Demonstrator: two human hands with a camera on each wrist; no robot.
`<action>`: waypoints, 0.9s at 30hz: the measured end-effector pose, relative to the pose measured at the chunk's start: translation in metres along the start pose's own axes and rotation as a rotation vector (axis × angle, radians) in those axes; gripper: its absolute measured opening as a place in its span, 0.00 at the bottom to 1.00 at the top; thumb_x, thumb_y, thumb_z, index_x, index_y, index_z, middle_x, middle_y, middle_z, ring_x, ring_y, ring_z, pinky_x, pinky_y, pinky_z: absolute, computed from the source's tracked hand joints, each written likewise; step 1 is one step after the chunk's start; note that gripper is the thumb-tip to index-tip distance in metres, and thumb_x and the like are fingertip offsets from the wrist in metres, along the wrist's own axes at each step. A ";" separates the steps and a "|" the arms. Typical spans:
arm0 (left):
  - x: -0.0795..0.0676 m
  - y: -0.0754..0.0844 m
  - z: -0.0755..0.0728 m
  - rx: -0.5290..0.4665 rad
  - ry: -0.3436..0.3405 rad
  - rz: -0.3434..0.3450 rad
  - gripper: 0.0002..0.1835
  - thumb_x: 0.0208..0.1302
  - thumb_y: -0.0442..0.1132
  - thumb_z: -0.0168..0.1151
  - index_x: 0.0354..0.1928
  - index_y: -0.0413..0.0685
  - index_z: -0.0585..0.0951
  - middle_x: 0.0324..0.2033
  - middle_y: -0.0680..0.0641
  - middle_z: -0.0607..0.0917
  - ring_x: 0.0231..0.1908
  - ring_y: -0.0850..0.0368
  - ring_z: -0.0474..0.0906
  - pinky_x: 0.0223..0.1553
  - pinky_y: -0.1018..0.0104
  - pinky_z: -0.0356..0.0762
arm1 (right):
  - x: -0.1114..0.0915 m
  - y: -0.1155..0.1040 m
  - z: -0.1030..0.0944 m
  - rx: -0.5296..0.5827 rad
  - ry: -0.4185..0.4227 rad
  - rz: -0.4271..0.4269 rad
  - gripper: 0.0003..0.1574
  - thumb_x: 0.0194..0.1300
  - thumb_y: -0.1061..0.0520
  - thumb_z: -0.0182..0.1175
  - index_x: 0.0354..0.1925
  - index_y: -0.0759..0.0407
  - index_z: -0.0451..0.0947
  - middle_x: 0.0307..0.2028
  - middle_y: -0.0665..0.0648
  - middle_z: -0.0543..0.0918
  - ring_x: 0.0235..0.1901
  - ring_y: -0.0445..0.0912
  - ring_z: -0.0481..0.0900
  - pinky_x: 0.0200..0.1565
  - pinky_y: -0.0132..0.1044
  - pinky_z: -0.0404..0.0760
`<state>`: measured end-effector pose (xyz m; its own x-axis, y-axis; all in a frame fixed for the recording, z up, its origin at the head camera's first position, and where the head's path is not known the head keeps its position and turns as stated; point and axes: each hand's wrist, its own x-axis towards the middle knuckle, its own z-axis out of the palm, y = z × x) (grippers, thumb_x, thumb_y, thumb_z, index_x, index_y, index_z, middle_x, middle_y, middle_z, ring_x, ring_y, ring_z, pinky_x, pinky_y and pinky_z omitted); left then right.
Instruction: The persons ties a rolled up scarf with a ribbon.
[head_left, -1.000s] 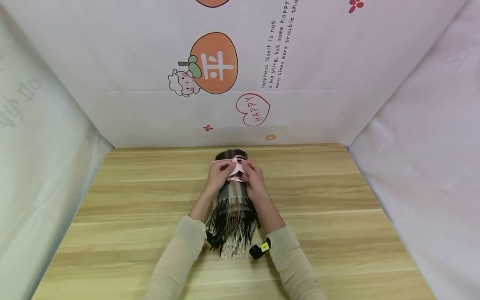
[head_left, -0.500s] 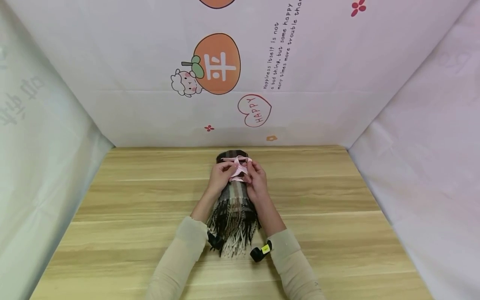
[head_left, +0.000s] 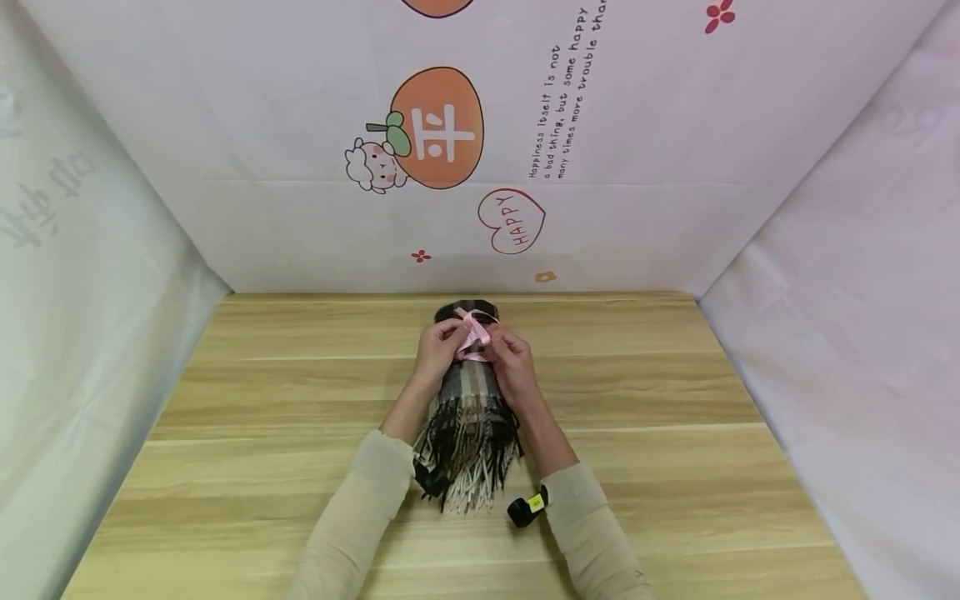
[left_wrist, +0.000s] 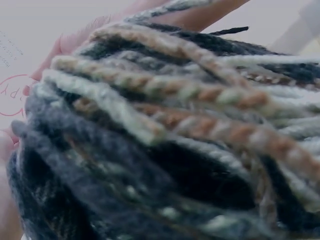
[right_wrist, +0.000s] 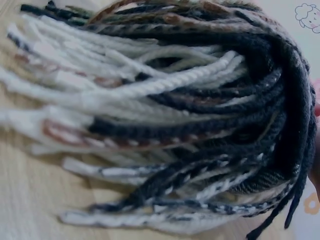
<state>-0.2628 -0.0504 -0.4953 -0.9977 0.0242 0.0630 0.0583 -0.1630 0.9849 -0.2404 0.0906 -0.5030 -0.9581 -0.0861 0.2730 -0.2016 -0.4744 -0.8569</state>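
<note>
A rolled plaid scarf (head_left: 469, 382) in black, grey and beige lies lengthwise on the table, its fringe (head_left: 474, 467) towards the person. Round its far part runs a pink ribbon (head_left: 474, 332). My left hand (head_left: 437, 354) pinches the ribbon from the left, thumb and fingers together. From the right, my right hand (head_left: 513, 360) pinches another part of it. Both wrist views are mostly filled by the scarf's fringe, seen as twisted strands (left_wrist: 200, 95) and as white and black tassels (right_wrist: 165, 100); the fingertips are hidden there.
The wooden table (head_left: 645, 375) meets a white printed cloth wall (head_left: 637, 208) close beyond the scarf. White cloth also hangs at left and right. A black wrist camera (head_left: 525, 510) sits by the right sleeve.
The ribbon's loop and loose end have shifted between the fingers, the end now pointing up and left. My right hand has turned slightly, and its wrist has moved a little right.
</note>
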 end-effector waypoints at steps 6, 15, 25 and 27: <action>-0.001 0.002 0.000 0.018 0.042 -0.006 0.10 0.70 0.35 0.61 0.37 0.31 0.82 0.18 0.59 0.78 0.16 0.69 0.68 0.20 0.77 0.68 | 0.000 -0.003 0.002 -0.292 0.084 0.095 0.10 0.70 0.67 0.58 0.36 0.77 0.78 0.41 0.47 0.79 0.42 0.36 0.77 0.38 0.24 0.77; -0.001 0.003 0.001 0.014 0.049 -0.025 0.13 0.70 0.35 0.62 0.41 0.26 0.81 0.20 0.60 0.80 0.18 0.69 0.71 0.21 0.78 0.70 | 0.001 -0.002 0.005 -0.372 0.135 0.129 0.17 0.61 0.74 0.61 0.45 0.66 0.65 0.37 0.53 0.77 0.30 0.36 0.76 0.32 0.24 0.76; -0.003 0.004 0.001 -0.007 0.039 -0.023 0.11 0.70 0.34 0.61 0.40 0.29 0.83 0.20 0.59 0.80 0.18 0.69 0.71 0.20 0.77 0.70 | 0.007 -0.002 0.013 -0.588 0.163 0.104 0.10 0.60 0.69 0.59 0.42 0.69 0.81 0.28 0.52 0.82 0.23 0.34 0.77 0.27 0.24 0.75; -0.003 0.004 0.002 -0.008 0.028 -0.023 0.10 0.70 0.34 0.61 0.40 0.29 0.83 0.20 0.58 0.80 0.17 0.68 0.70 0.20 0.77 0.70 | 0.008 -0.002 0.014 -0.634 0.163 0.095 0.08 0.61 0.67 0.59 0.38 0.67 0.82 0.24 0.51 0.81 0.21 0.34 0.76 0.26 0.25 0.75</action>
<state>-0.2592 -0.0493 -0.4912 -0.9994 0.0001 0.0357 0.0351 -0.1708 0.9847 -0.2450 0.0786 -0.4933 -0.9861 0.0553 0.1566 -0.1475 0.1409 -0.9790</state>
